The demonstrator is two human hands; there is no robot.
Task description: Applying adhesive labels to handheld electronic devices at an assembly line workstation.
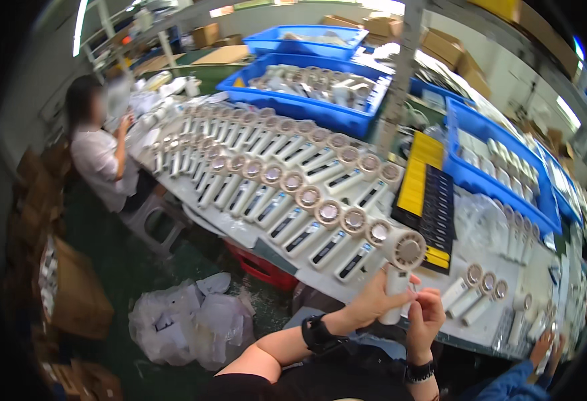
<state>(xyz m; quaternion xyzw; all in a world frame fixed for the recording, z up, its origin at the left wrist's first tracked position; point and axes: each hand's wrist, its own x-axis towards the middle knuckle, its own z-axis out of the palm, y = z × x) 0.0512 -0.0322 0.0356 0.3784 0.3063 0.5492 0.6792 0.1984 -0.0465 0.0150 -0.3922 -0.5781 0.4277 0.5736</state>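
A white handheld fan (404, 250) with a round beige-rimmed grille stands nearly upright in front of me. Its handle is wrapped by my left hand (367, 302), which is closed around it. My right hand (427, 315) is beside the handle, thumb and fingers pinched together near its right side; anything between them is too small to make out. Just beyond, long rows of similar fans (293, 224) lie on the table, many with dark panels on their handles. To the right of my hands lie a few more fans (486, 286).
The long table (257, 242) holds yellow and black trays (424, 194). Blue bins (307, 107) of parts stand behind. A person (103, 150) sits at the far left; another person's hands (546, 346) work at right. Plastic bags (186, 324) and a cardboard box (76, 291) are on the floor.
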